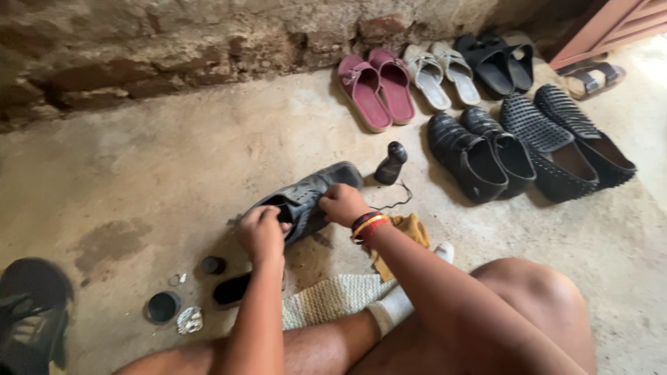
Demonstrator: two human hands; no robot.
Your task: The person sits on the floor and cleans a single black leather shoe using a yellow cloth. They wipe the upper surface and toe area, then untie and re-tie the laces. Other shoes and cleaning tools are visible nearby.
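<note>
At the far left edge a dark shoe [31, 309] is cut off by the frame, blurred and hard to read. Right of it, on the concrete floor [174, 160], lie a round black lid [162, 306], a crumpled bit of foil [189, 320], a smaller silvery piece [177, 279] and a small dark cap [212, 264]. A black brush [231, 289] lies partly hidden behind the left forearm.

The left hand [262, 232] is curled tight around the rim of the grey shoe's [309, 194] opening, fingers [283, 226] folded over the edge. The shoe lies on its side on the floor, in the middle of the view, toe pointing up-right. The right hand [342, 204] is clenched on the shoe's upper edge, knuckles up; its fingertips are hidden, so what they pinch cannot be told. A black lace [396, 203] trails from there. Under the right wrist a yellow cloth [410, 232] is mostly covered by the arm; a knitted mat [333, 298] shows beneath the legs.

Just beyond the toe stands a black bottle [390, 164]. Further right, along the wall, sit maroon sandals [375, 89], grey sandals [441, 73], black slides [497, 62], black loafers [479, 154] and studded loafers [566, 139]. A brown sandal [590, 78] is partly hidden at top right.
</note>
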